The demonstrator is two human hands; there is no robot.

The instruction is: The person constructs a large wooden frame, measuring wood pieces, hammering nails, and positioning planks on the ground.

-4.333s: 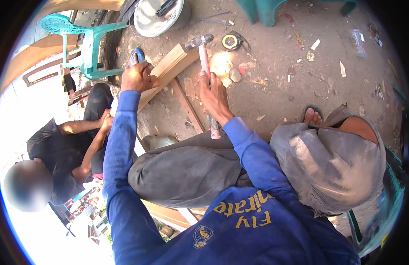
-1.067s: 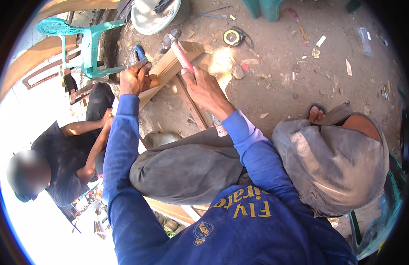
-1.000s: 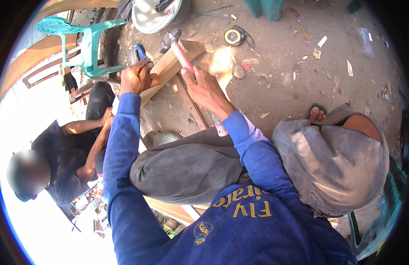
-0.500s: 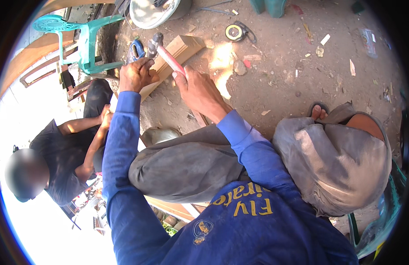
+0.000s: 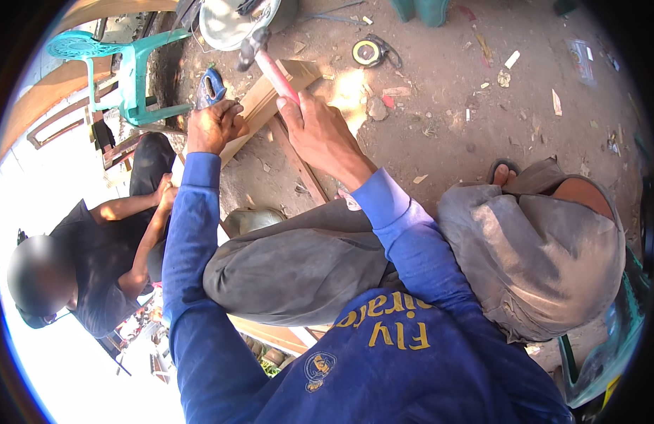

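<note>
Hammer (image 5: 276, 75) over littered dirt flr (image 5: 489, 113); grn chair (image 5: 134, 79) L.

Hammer (image 5: 274, 72) swings left and lifts, its head now overlapping the rim of the bucket (image 5: 290, 10).

Some four seconds earlier the head stood over the far end of the timber (image 5: 260, 103), the handle nearly upright; half a second ago it was lower, close above the left hand (image 5: 215, 128), and now it is up and clear of those fingers. The right hand (image 5: 320, 138) has shifted left toward the timber, and the wooden strip (image 5: 298, 166), largely covered half a second ago, shows again. The co-worker's head (image 5: 40, 275) sits higher in view than at first, while less of the green seat (image 5: 420, 10) shows at the top edge.
</note>
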